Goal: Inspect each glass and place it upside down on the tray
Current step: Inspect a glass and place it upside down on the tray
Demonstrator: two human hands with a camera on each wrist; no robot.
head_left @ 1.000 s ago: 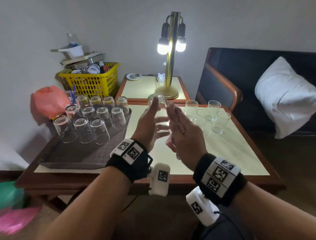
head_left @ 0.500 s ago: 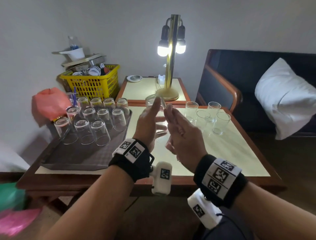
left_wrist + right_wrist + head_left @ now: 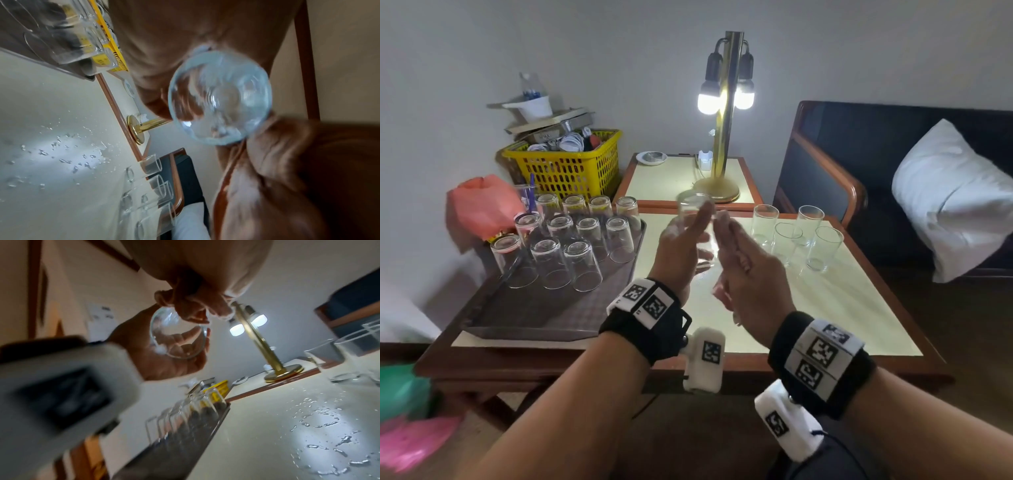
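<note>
The glass (image 3: 695,219) is held above the worktop (image 3: 835,301), between both palms, long axis near upright, leaning toward 11 o'clock. The left hand (image 3: 681,253) and right hand (image 3: 750,274) press it with straight fingers (image 3: 702,219). The tray (image 3: 544,308) lies at 9 o'clock with 12 upturned glasses.

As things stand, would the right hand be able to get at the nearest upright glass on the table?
Probably not yet: the right hand and left hand press the held glass between them. The path to the nearest upright glass looks free, once that hand lets go.
</note>
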